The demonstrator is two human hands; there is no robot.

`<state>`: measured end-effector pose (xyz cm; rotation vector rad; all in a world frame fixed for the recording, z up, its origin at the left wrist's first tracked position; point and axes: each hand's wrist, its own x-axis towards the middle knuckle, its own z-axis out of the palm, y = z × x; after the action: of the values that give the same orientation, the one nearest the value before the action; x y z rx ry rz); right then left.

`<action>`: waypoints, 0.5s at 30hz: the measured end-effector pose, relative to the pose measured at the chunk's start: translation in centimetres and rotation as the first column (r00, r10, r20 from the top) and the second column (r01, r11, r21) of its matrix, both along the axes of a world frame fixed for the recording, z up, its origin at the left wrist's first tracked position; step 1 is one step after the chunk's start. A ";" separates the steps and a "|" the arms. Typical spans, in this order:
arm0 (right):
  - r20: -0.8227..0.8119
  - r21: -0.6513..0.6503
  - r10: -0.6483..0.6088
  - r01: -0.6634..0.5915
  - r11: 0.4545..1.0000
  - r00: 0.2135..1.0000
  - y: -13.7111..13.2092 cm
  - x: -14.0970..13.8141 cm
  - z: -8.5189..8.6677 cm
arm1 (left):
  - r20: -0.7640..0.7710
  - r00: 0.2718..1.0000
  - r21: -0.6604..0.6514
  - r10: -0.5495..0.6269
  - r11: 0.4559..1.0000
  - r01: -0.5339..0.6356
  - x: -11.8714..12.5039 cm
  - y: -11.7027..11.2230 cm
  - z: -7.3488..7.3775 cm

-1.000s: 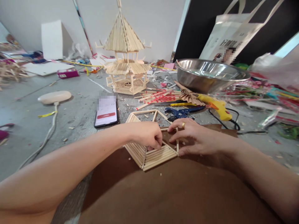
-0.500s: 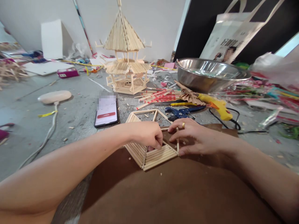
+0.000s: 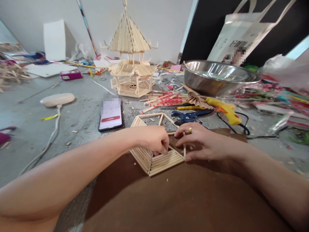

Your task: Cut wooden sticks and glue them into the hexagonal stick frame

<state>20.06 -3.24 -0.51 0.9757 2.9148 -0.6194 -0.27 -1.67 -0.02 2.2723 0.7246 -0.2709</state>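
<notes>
Head view: half-slatted hexagonal stick frame

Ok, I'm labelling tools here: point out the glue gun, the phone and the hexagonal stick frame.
glue gun [image 3: 227, 111], head view, on its yellow body.
phone [image 3: 111, 116], head view, on its lit screen.
hexagonal stick frame [image 3: 165, 162], head view, on the filled near panel.

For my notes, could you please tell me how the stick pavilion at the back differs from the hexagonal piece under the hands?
The pavilion stands tall, untouched; the hexagonal piece lies low, gripped by the left hand and right hand. The pavilion's roofs are covered; the hexagonal piece has open sections. Both are pale sticks.
</notes>
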 end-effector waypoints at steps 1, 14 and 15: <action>0.003 0.003 0.001 -0.001 1.000 1.000 0.0 0.0 0.0 | 0.004 1.000 -0.005 0.003 1.000 -0.003 0.0 0.0 0.0; 0.004 -0.008 -0.001 0.001 1.000 1.000 0.0 0.0 0.0 | 0.003 1.000 0.015 -0.027 1.000 0.027 -0.1 0.2 0.0; 0.005 -0.004 -0.002 0.002 1.000 1.000 0.0 0.0 0.0 | -0.002 0.999 0.010 -0.041 0.999 0.041 -0.2 0.3 0.0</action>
<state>20.06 -3.25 -0.52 0.9777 2.9073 -0.6218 -0.43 -1.34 0.00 2.2989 0.6821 -0.2895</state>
